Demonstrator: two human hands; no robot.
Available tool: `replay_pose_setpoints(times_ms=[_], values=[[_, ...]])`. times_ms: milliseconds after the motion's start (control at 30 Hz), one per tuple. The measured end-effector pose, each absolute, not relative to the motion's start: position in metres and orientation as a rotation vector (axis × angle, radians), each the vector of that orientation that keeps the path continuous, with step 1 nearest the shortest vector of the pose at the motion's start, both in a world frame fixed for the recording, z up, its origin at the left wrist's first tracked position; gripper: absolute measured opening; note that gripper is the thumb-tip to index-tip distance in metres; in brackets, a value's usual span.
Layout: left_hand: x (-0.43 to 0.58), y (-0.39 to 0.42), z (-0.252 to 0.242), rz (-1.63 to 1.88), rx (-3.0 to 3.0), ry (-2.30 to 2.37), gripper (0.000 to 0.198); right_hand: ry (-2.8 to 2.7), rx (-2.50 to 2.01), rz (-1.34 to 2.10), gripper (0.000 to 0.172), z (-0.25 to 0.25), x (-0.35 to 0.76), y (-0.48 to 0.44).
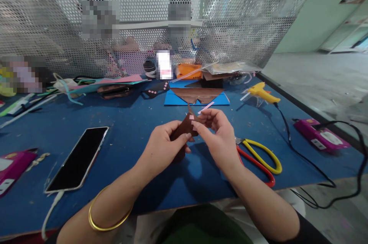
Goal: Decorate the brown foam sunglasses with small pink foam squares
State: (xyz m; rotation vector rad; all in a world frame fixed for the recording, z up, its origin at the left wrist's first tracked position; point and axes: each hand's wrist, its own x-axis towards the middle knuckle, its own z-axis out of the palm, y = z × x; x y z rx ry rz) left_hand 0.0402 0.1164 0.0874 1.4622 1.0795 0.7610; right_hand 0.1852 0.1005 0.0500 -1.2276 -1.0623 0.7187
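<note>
My left hand [165,146] is closed around a folded brown paper piece [184,128] held just above the blue table [129,121]. My right hand [217,133] pinches the top of that same brown piece, and a thin pink paper strip [206,107] sticks up from its fingers. A small pink square is stuck on the brown paper near my right thumb. A gold bangle [106,219] circles my left wrist.
Scissors with yellow and red handles [258,158] lie right of my hands. A phone [79,158] on a cable lies at left. Brown paper on a blue sheet [197,96], a yellow glue gun [263,92], purple devices [320,135] and craft clutter surround. People sit behind the perforated metal screen [143,18].
</note>
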Motion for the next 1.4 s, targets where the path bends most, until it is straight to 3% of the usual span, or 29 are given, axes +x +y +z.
replay_pose_setpoints(times_ms=[400, 633, 933, 1100, 1233, 1400], values=[[0.042, 0.114, 0.085, 0.704, 1.500, 1.095, 0.008, -1.049, -1.216, 0.637, 0.026, 0.056, 0.186, 0.106], [0.035, 0.122, 0.084, 0.826, 1.274, 1.073, 0.021, -0.881, -1.101, 0.570, 0.020, 0.049, 0.194, 0.101], [0.029, 0.126, 0.087, 0.940, 1.202, 0.978, 0.023, -1.259, -1.213, 1.044, 0.020, 0.039, 0.189, 0.085], [0.030, 0.125, 0.087, 0.890, 1.272, 0.979, 0.024, -1.191, -1.119, 1.234, 0.015, 0.040, 0.178, 0.088], [0.027, 0.124, 0.089, 1.070, 1.435, 1.063, 0.034, -1.051, -1.085, 1.252, 0.019, 0.045, 0.178, 0.092], [0.024, 0.122, 0.093, 1.255, 1.689, 1.312, 0.024, -0.816, -1.032, 1.222, 0.023, 0.057, 0.181, 0.099]])
